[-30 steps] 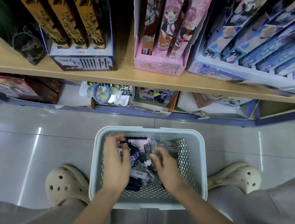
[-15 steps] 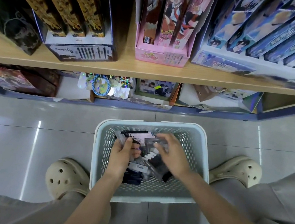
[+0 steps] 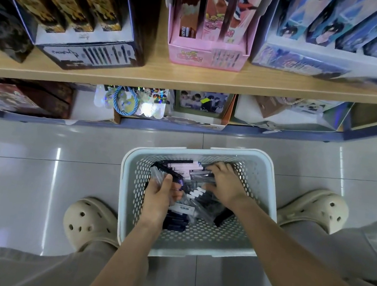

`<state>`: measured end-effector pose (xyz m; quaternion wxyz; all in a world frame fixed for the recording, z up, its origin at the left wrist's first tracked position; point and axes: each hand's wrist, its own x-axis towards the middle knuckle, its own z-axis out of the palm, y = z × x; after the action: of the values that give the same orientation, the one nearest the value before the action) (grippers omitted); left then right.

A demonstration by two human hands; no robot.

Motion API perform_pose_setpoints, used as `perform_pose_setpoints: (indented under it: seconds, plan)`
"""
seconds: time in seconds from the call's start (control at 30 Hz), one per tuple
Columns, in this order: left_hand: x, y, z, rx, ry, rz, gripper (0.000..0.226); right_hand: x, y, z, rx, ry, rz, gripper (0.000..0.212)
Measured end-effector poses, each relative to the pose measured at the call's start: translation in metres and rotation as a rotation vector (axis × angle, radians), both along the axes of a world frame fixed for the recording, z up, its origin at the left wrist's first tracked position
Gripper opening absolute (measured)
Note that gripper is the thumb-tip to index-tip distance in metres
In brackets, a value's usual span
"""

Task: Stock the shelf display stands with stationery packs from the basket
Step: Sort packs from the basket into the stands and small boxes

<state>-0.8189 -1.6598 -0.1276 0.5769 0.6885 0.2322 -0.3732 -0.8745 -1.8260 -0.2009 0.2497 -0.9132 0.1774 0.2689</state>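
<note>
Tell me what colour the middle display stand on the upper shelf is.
The middle display stand is pink, clearest in the head view.

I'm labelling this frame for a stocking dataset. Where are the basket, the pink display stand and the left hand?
basket (image 3: 191, 253): head view, on the near rim.
pink display stand (image 3: 206, 58): head view, on the front panel.
left hand (image 3: 159, 193): head view, on the back of the hand.

On the tiled floor (image 3: 32, 181): my basket (image 3: 191, 253), between my two clogs (image 3: 89, 221). On the wooden shelf (image 3: 192, 76): three display stands (image 3: 207, 54).
</note>
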Motion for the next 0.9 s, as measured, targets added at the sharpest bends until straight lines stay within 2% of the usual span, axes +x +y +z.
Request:
perform_pose_setpoints:
  seconds: [0.17, 0.33, 0.53, 0.67, 0.77, 0.9]
  plan:
    - [-0.002, 0.0, -0.002, 0.021, -0.001, 0.0, 0.021, 0.009, 0.005, -0.001, -0.138, 0.052, 0.207, 0.055]
    - [-0.003, 0.0, 0.001, 0.012, 0.025, 0.061, 0.015, 0.014, 0.001, -0.004, -0.163, 0.07, 0.256, 0.054]
    - [-0.006, 0.001, 0.007, 0.146, -0.013, -0.089, 0.022, 0.002, -0.002, -0.004, -0.083, 0.049, 0.103, 0.055]
    - [-0.008, 0.005, 0.011, 0.135, 0.0, -0.095, 0.027, -0.011, 0.0, 0.01, 0.049, 0.047, -0.1, 0.056]
    - [-0.011, 0.007, 0.015, 0.095, -0.011, -0.123, 0.029, -0.018, 0.006, 0.028, 0.232, 0.029, -0.297, 0.034]
    - [-0.015, 0.003, 0.032, 0.014, 0.007, -0.111, 0.018, -0.022, 0.013, 0.07, 0.458, 0.014, -0.367, 0.019]
